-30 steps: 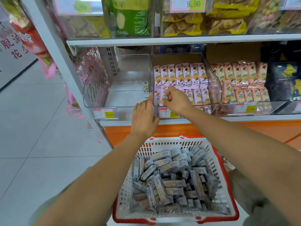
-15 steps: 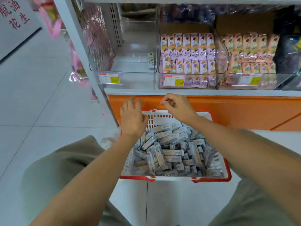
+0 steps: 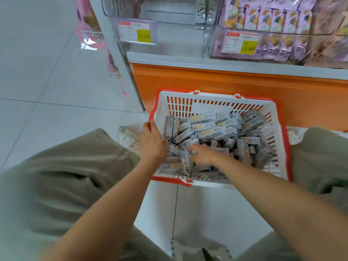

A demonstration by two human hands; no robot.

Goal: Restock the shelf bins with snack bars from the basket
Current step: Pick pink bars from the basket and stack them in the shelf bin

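Pale grey floor tiles (image 3: 47,72) ran beneath a white shop shelf (image 3: 226,63) with an orange base panel (image 3: 226,85). Close before that panel sat a white slotted plastic basket with a red rim (image 3: 178,104), heaped with small grey-wrapped snack bars (image 3: 207,129). Left hand (image 3: 153,143) lay over the basket's left edge, thumb outside the rim, fingers inside; a true grip could not be told. Right hand (image 3: 202,154), blurred, lay among bars near the basket's front left corner; whether it held one was unclear. At the shelf's front edge stood a clear plastic bin (image 3: 169,8) beside a second clear bin of lilac packets (image 3: 273,19)
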